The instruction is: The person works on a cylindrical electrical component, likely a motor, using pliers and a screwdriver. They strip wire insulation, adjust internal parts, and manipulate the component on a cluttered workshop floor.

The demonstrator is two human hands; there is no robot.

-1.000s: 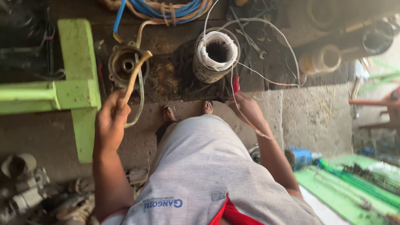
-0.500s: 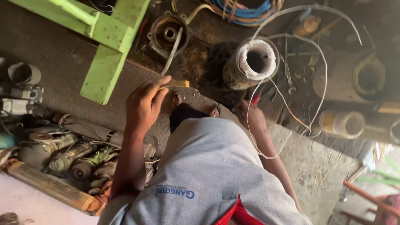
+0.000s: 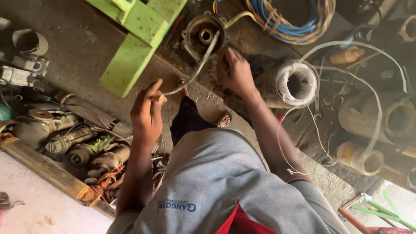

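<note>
Left hand (image 3: 147, 113) closed in a pinch on the near end of a pale strip (image 3: 195, 71), thumb and fingers narrow around it. Strip runs up and away from that pinch to the open mouth of a round metal motor housing (image 3: 203, 37), far end resting at or just inside the rim; cannot tell whether tucked in. Right hand (image 3: 236, 73) spread flat, fingers down on the dark bench top (image 3: 260, 39) just beside the housing and next to a drum wound with white wire (image 3: 297, 84); holding nothing, as far as visible.

Probably light and springy, that strip: a gentle bow along its length, no sag, so likely stiff enough to push yet bendable. Thin edges, likely easy to kink if grabbed mid-span. Best held near the end, flat between thumb and forefinger, as now. Housing looks heavy and solid, unlikely to shift under a light push.

Green metal frame (image 3: 134, 47) lying across the floor to the left. Old motor parts (image 3: 73, 138) heaped along the wall side. Blue cable coil (image 3: 286, 21) at the top.
</note>
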